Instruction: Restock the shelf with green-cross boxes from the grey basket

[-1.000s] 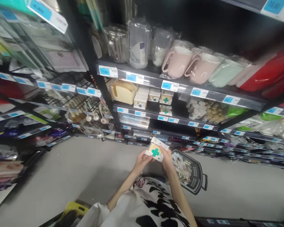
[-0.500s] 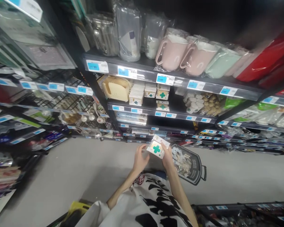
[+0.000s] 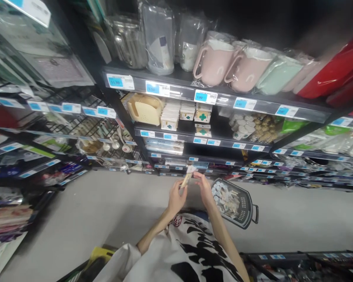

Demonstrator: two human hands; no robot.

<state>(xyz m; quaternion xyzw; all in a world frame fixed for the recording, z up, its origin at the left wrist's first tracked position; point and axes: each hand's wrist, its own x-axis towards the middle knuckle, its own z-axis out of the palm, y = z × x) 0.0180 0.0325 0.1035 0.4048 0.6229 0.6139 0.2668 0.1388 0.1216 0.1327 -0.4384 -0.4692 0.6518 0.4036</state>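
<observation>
My left hand (image 3: 177, 196) grips the lower end of a small flat packet (image 3: 187, 178), which is turned almost edge-on and shows a yellowish side with a white top. Its printed front is turned out of sight. My right hand (image 3: 205, 190) is just right of the packet, fingers apart and holding nothing. Its fingertips are close to the packet's upper end; whether they touch it I cannot tell. Similar white packets with a green clover print (image 3: 202, 116) stand on the shelf ahead.
A grey basket (image 3: 248, 207) with a handle, filled with several wrapped goods, sits on the floor to my right. Pink mugs (image 3: 214, 64) in plastic line the upper shelf (image 3: 176, 92). Hanging utensils (image 3: 106, 137) are at left. Another shelf (image 3: 282, 257) runs behind on the right.
The packet has turned from showing its clover front to nearly edge-on. It has passed from my right hand to my left, and the right hand has let go.
</observation>
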